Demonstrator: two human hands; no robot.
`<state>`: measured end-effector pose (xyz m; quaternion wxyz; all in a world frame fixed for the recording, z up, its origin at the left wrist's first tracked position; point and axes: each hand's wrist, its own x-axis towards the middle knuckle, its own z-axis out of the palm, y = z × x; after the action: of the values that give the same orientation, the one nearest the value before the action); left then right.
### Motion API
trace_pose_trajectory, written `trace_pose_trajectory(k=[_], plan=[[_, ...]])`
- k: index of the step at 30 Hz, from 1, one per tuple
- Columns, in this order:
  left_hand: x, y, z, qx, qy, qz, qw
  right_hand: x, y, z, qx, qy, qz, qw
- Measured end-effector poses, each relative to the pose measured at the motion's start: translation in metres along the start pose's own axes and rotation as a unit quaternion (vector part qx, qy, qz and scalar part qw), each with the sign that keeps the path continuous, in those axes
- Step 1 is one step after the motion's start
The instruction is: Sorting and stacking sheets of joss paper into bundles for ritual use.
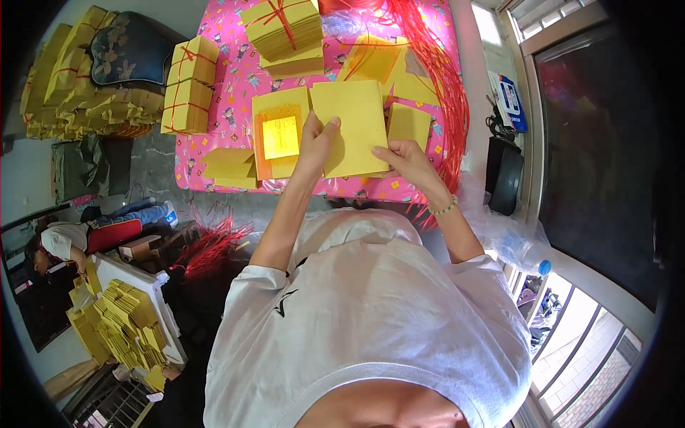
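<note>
Over the near side of the pink table, I hold a square yellow paper stack between both hands. My left hand is closed on its left edge, thumb on top. At its lower right corner my right hand pinches it, thumb on the face and fingers partly hidden beneath. A beaded bracelet circles that wrist. Left of the held stack lies yellow paper with a shiny gold foil square and orange print around it. How many sheets I hold cannot be made out.
Tied yellow bundles and a taller stack stand on the pink tablecloth. Red plastic strands trail down the right side. A plastic bottle is at the right. Another person is at the left, near a table with folded yellow paper.
</note>
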<state>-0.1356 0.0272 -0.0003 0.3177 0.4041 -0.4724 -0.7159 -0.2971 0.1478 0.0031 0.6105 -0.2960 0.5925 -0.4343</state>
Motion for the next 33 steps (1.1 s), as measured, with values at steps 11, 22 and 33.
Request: trace_pose_trajectory(k=[11, 22, 33], plan=[[-0.013, -0.004, 0.006, 0.027, -0.02, 0.07, 0.997, -0.003, 0.013, -0.017, -0.008, -0.01, -0.051, 0.999], [-0.029, -0.014, -0.002, 0.065, -0.093, 0.043, 0.993, 0.002, 0.003, -0.009, 0.1, 0.064, -0.074, 0.99], [-0.021, -0.005, -0.028, 0.045, -0.141, 0.025, 0.989, 0.016, -0.003, 0.016, 0.104, 0.162, -0.086, 0.978]])
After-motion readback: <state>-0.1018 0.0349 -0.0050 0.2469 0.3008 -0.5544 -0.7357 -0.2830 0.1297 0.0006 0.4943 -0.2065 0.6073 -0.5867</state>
